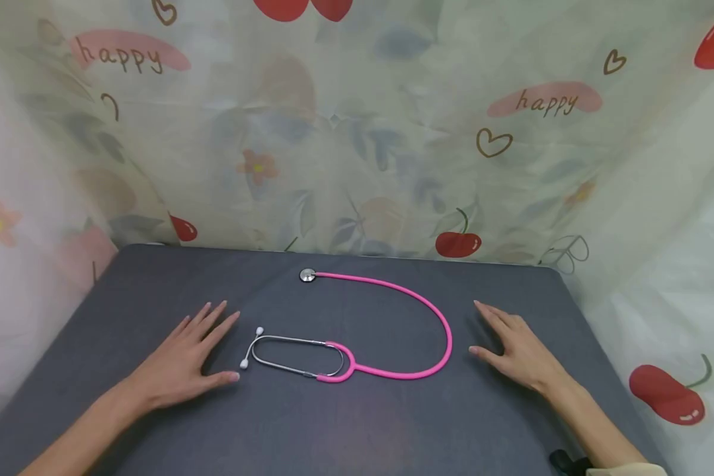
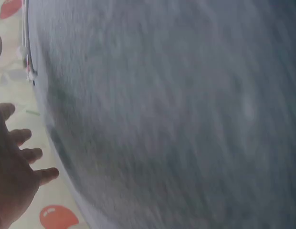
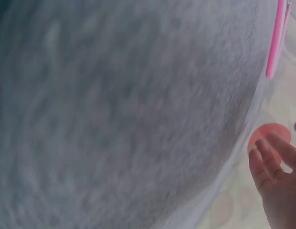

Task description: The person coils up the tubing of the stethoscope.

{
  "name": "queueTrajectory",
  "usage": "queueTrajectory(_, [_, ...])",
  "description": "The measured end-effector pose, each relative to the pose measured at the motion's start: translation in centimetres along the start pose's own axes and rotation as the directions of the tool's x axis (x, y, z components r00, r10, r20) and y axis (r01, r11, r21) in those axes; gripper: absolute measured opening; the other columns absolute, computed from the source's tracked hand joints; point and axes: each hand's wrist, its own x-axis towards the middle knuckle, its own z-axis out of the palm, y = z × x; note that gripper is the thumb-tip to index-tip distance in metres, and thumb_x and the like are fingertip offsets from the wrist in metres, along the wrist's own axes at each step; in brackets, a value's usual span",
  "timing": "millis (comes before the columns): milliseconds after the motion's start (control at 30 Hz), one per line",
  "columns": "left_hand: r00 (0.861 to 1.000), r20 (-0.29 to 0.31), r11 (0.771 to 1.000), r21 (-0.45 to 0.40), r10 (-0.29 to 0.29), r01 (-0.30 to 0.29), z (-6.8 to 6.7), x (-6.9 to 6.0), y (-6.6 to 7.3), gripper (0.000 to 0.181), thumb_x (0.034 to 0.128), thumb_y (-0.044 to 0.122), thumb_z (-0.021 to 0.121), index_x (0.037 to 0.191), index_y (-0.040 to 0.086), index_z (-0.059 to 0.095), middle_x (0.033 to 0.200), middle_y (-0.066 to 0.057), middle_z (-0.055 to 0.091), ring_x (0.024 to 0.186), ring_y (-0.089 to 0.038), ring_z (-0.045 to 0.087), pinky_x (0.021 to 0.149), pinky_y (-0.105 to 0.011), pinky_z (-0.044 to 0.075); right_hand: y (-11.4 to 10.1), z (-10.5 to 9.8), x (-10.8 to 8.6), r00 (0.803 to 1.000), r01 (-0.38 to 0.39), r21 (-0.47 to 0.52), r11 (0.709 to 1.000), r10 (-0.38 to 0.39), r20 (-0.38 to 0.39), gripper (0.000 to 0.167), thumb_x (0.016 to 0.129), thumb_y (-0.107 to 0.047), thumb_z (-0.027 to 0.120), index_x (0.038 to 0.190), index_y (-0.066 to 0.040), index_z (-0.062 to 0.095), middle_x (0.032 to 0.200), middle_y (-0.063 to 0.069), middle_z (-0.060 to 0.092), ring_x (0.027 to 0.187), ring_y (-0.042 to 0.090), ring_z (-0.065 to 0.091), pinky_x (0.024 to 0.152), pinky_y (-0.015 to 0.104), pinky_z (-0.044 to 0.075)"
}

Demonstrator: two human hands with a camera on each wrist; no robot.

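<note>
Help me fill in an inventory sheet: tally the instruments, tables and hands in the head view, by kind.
Stethoscope: 1
Table: 1
Left hand and right hand: 2
Total: 4

Left hand [image 1: 181, 360] palm down, fingers spread, thumb apart. Right hand [image 1: 519, 347] angled inward, relaxed; outer fingers' bend hard to judge.
</note>
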Motion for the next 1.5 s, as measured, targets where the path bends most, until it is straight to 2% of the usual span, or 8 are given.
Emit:
queueTrajectory(200, [0.997, -0.027, 0.997, -0.032, 0.067, -0.068, 0.6, 0.6, 1.1, 0.096, 0.0824, 0.068, 0.066, 0.157, 0.020, 0.031, 0.162, -0.012, 0.024, 0.145, -0.041, 0.026, 0.107, -0.062, 0.028, -0.9, 0.2, 0.1, 0.998, 0.056, 0.058, 0.997, -0.054, -0.029, 0.078, 0.085, -0.045, 0.077, 0.150, -0.018, 0.044, 0.135, 0.010, 0.055, 0.105, 0.025, 0.059, 0.086, 0.047, 0.050])
queueTrajectory(300, [0.995, -0.023, 0.995, -0.037, 0.097, -0.097, 0.8, 1.0, 1.8, 0.094, 0.0825, 0.070, 0.065, 0.157, 0.021, 0.032, 0.162, -0.009, 0.025, 0.145, -0.040, 0.028, 0.107, -0.061, 0.030, -1.3, 0.3, 0.3, 0.996, 0.088, 0.113, 0.990, -0.084, -0.036, 0.074, 0.084, -0.042, 0.079, 0.147, -0.016, 0.049, 0.129, 0.006, 0.057, 0.093, 0.016, 0.061, 0.076, 0.037, 0.053])
queueTrajectory(400, [0.993, -0.013, 0.992, -0.045, 0.118, -0.119, 1.0, 1.6, 2.3, 0.094, 0.0814, 0.071, 0.065, 0.156, 0.022, 0.033, 0.161, -0.006, 0.028, 0.145, -0.038, 0.029, 0.106, -0.061, 0.032, -1.7, 0.4, 0.3, 0.996, 0.090, 0.157, 0.984, -0.086, -0.031, 0.071, 0.083, -0.042, 0.080, 0.144, -0.016, 0.052, 0.123, 0.003, 0.059, 0.090, 0.012, 0.059, 0.073, 0.031, 0.052])
queueTrajectory(567, [0.989, -0.028, 0.985, -0.090, 0.148, -0.150, 1.6, 2.6, 2.9, 0.095, 0.0771, 0.070, 0.070, 0.153, 0.022, 0.040, 0.157, -0.004, 0.037, 0.143, -0.036, 0.033, 0.106, -0.061, 0.033, -2.1, 0.7, 0.3, 0.997, 0.077, 0.249, 0.965, -0.079, -0.004, 0.066, 0.082, -0.038, 0.082, 0.139, -0.016, 0.057, 0.113, -0.001, 0.062, 0.083, 0.008, 0.059, 0.071, 0.027, 0.052])
queueTrajectory(767, [0.982, -0.026, 0.972, -0.140, 0.186, -0.188, 2.1, 4.0, 3.6, 0.089, 0.0755, 0.065, 0.076, 0.148, 0.022, 0.048, 0.152, -0.003, 0.044, 0.141, -0.035, 0.036, 0.108, -0.061, 0.029, -2.6, 1.0, 0.4, 0.995, 0.052, 0.344, 0.938, -0.077, 0.059, 0.059, 0.082, -0.033, 0.083, 0.134, -0.014, 0.061, 0.114, -0.002, 0.065, 0.080, 0.007, 0.062, 0.070, 0.027, 0.053])
queueTrajectory(1067, [0.979, 0.044, 0.968, -0.163, 0.200, -0.191, 2.5, 5.4, 4.1, 0.086, 0.0738, 0.063, 0.078, 0.145, 0.023, 0.052, 0.149, -0.003, 0.047, 0.143, -0.034, 0.033, 0.111, -0.064, 0.020, -3.2, 1.1, 0.7, 0.985, -0.002, 0.447, 0.894, -0.076, 0.156, 0.047, 0.085, -0.028, 0.081, 0.128, -0.014, 0.066, 0.107, -0.001, 0.065, 0.081, 0.009, 0.062, 0.071, 0.026, 0.052])
queueTrajectory(1233, [0.980, 0.060, 0.964, -0.203, 0.189, -0.173, 2.8, 5.8, 4.0, 0.077, 0.0726, 0.058, 0.082, 0.138, 0.024, 0.060, 0.150, -0.004, 0.046, 0.145, -0.037, 0.029, 0.111, -0.067, 0.015, -3.1, 1.4, 0.9, 0.977, -0.026, 0.446, 0.895, -0.072, 0.202, 0.042, 0.086, -0.031, 0.079, 0.125, -0.018, 0.068, 0.100, -0.002, 0.064, 0.078, 0.009, 0.057, 0.067, 0.024, 0.049])
queueTrajectory(1500, [0.983, 0.045, 0.949, -0.273, 0.176, -0.157, 3.1, 5.8, 3.6, 0.064, 0.0758, 0.046, 0.084, 0.133, 0.026, 0.065, 0.151, -0.004, 0.045, 0.146, -0.035, 0.027, 0.113, -0.065, 0.010, -3.2, 2.0, 1.9, 0.977, -0.027, 0.425, 0.905, -0.067, 0.205, 0.025, 0.087, -0.016, 0.079, 0.110, -0.018, 0.071, 0.087, -0.005, 0.060, 0.072, 0.009, 0.053, 0.063, 0.024, 0.046])
